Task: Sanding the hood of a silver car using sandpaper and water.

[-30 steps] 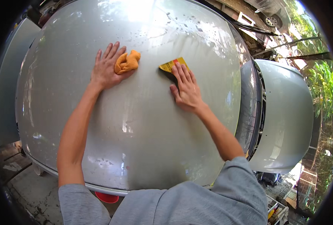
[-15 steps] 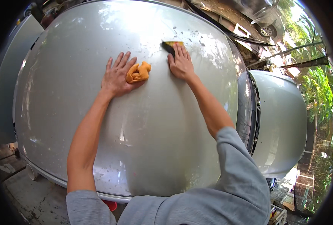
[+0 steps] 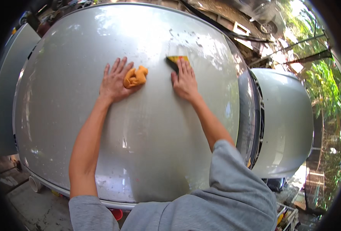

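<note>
Both my hands rest on the silver car roof point(image 3: 155, 127). My left hand point(image 3: 113, 82) lies flat with its fingers spread, and a crumpled orange cloth point(image 3: 136, 77) is tucked between its thumb and index finger. To the right of it, my right hand point(image 3: 185, 80) presses a flat dark pad point(image 3: 172, 62) against the roof. That pad has a yellow and red upper edge; my fingers cover part of it, so its exact kind cannot be told. Dark wet-looking specks point(image 3: 189, 36) mark the roof beyond the pad.
Right of the roof are the windscreen point(image 3: 246, 111) and the silver bonnet point(image 3: 282, 123). A silver panel point(image 3: 14, 88) stands at the far left. Another car's wheel point(image 3: 268, 27) and plants point(image 3: 322, 88) show at the upper right. A red container point(image 3: 117, 214) is partly visible below the roof's near edge.
My right hand has drawn the pad nearer to me across the roof. The left hand and cloth keep nearly the same place; the whole view has shifted slightly.
</note>
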Tool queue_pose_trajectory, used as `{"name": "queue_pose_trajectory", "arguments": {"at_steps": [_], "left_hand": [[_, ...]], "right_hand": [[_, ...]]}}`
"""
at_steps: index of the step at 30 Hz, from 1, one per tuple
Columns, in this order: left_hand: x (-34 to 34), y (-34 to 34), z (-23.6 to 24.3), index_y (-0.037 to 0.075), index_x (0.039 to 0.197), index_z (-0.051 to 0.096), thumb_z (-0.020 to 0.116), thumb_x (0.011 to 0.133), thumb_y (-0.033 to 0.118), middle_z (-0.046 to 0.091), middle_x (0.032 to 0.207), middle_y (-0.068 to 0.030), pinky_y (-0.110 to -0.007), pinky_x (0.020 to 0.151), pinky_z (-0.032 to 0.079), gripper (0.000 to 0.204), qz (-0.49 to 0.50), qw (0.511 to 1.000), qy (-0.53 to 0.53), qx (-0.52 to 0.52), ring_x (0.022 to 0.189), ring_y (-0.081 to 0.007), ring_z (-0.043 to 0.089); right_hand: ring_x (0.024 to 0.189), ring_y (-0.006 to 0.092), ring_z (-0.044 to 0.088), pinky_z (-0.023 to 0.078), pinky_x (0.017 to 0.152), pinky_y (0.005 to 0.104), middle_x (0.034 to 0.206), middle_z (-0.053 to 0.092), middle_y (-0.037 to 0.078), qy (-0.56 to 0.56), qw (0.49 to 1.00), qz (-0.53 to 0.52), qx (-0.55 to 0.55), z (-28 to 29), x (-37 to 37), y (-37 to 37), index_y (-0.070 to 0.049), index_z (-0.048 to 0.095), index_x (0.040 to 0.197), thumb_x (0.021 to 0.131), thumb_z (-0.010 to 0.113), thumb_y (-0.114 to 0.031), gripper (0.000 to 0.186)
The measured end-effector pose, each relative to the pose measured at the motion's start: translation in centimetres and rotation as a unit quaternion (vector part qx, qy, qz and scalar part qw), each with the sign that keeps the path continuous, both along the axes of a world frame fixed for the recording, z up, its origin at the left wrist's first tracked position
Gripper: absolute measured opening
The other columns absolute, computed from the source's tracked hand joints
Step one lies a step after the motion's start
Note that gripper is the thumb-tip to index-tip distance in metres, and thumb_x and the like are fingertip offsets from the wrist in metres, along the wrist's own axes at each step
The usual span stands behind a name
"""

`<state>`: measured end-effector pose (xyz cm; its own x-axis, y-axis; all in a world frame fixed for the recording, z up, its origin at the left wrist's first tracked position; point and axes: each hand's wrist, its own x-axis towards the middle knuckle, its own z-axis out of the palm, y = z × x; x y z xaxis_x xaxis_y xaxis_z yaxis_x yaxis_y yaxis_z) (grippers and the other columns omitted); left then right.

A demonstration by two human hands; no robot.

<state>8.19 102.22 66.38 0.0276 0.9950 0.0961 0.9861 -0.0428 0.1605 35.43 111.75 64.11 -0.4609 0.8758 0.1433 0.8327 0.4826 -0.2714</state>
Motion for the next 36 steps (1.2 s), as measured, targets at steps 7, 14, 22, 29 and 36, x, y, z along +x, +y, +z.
{"name": "queue_pose_trajectory", "arguments": {"at_steps": [7,14,22,29,36], "left_hand": [[0.7,0.3,0.6,0.019,0.146,0.042,0.065,0.076,0.066,0.031,0.157,-0.0087,-0.052,0.119,0.014,0.087,0.007,0.999,-0.011,0.03,0.146,-0.0288,0.024],[-0.7,-1.2,0.6,0.019,0.146,0.041,0.064,0.076,0.068,0.03,0.157,-0.0085,-0.051,0.119,0.014,0.088,0.031,0.999,0.009,0.041,0.147,-0.0278,0.024],[0.2,0.9,-0.6,0.019,0.146,0.042,0.066,0.077,0.064,0.03,0.157,-0.0087,-0.052,0.118,0.015,0.086,-0.004,0.999,0.015,0.031,0.146,-0.0288,0.024],[0.1,0.2,-0.4,0.019,0.146,0.041,0.066,0.078,0.062,0.029,0.158,-0.0075,-0.052,0.118,0.014,0.084,0.002,0.999,0.027,0.038,0.146,-0.0287,0.024],[-0.8,-0.4,0.0,0.021,0.147,0.04,0.065,0.08,0.063,0.03,0.158,-0.0071,-0.05,0.119,0.014,0.084,0.009,1.0,0.016,0.022,0.147,-0.0274,0.023]], "right_hand": [[0.148,0.0302,0.018,0.012,0.12,0.043,0.16,0.019,0.014,0.01,1.0,-0.017,0.009,0.3,1.9,2.4,0.0,0.019,0.152,0.098,0.04,-0.037,0.068],[0.148,0.0306,0.017,0.012,0.12,0.0432,0.16,0.019,0.014,-0.012,1.0,0.012,0.013,-0.3,5.2,-7.9,-0.002,0.019,0.153,0.099,0.037,-0.039,0.067],[0.148,0.0304,0.018,0.013,0.12,0.043,0.16,0.019,0.016,0.016,0.997,-0.073,-0.007,-1.1,5.4,4.6,-0.003,0.022,0.152,0.1,0.035,-0.04,0.065],[0.148,0.0294,0.016,0.011,0.12,0.041,0.16,0.019,0.013,0.017,0.998,-0.058,-0.005,-0.7,7.4,3.1,-0.005,0.021,0.153,0.101,0.034,-0.041,0.065],[0.148,0.0312,0.017,0.013,0.12,0.0439,0.16,0.02,0.015,0.021,0.998,-0.054,0.002,-1.8,9.7,-3.6,-0.004,0.021,0.152,0.1,0.039,-0.038,0.065]]}}
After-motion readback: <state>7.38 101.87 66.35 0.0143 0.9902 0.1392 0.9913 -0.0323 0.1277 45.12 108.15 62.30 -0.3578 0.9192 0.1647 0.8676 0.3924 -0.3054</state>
